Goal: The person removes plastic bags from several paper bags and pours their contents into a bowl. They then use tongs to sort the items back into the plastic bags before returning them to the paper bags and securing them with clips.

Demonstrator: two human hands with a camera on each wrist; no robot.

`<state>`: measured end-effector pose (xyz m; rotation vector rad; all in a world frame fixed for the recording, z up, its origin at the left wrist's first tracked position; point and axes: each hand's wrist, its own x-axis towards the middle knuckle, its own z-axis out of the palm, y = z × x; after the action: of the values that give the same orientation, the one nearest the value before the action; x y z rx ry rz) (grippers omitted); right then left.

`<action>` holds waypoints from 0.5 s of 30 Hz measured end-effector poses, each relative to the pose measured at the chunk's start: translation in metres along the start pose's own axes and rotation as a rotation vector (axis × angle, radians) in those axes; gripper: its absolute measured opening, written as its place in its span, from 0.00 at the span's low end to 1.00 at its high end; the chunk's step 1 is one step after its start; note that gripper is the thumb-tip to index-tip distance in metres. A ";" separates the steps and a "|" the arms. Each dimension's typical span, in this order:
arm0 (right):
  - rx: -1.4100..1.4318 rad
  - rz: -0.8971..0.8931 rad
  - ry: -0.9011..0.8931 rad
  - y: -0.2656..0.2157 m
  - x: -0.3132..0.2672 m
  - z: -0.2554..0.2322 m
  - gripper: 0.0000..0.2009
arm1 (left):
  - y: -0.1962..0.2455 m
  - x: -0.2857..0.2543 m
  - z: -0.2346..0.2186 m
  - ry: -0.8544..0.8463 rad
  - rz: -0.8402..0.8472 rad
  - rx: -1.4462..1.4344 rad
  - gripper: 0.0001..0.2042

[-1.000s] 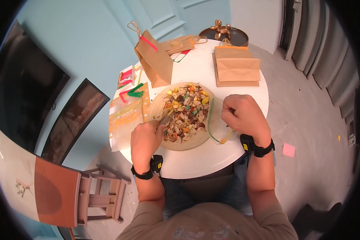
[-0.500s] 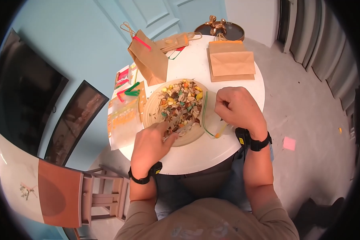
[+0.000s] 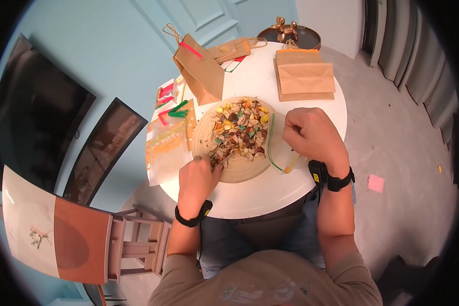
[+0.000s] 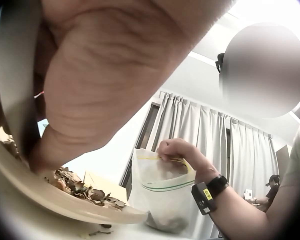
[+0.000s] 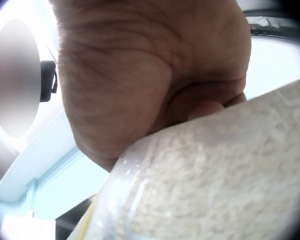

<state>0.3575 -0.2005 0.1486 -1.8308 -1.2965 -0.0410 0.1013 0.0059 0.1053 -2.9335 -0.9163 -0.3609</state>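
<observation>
Moved: left hand [image 3: 198, 179] has pulled back from mid-plate to the near-left rim since half a second ago; right hand [image 3: 311, 133] barely shifted.
Plate: plate [image 3: 239, 171] sits mid-counter, heaped with mix [image 3: 238, 128] of dried shells, petals and coloured bits piled toward the far side; near part bare.
Left grip: fingers curled round a pale scoop [image 4: 17, 95], its tip at the near edge of the pile. Wrist view shows the hand tight on the flat handle, plate rim just below.
Right grip: pinching the top edge of a clear bag [image 4: 162, 192] with a green zip stripe, held upright just off the plate's right rim. Bag mouth looks partly open; something sits in the bottom, cannot tell how much.
Handling, mix: judged light, dry, brittle. Pieces will crush under pressure and slide off a flat scoop. Lift from under the pile, keep the scoop level, small loads.
Handling, bag: thin, limp, slippery film. Won't stand alone. Hold at the zip rim, where it is stiffest.
Handling, plate: stiff, shallow lip, may skate on the smooth counter [image 3: 260, 196] if shoved.
Rest: paper bag [image 3: 201, 74] upright at far left edge, folded bags [image 3: 305, 79] at far right, clips [image 3: 174, 112] and flat zip bags [image 3: 164, 148] along the left edge.
</observation>
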 end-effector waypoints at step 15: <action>-0.014 -0.010 -0.005 0.002 0.000 0.001 0.08 | -0.008 0.007 0.012 -0.006 0.049 0.046 0.13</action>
<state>0.3585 -0.1996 0.1472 -1.8375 -1.3121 -0.0510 0.1048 0.0183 0.0955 -2.9106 -0.8398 -0.3246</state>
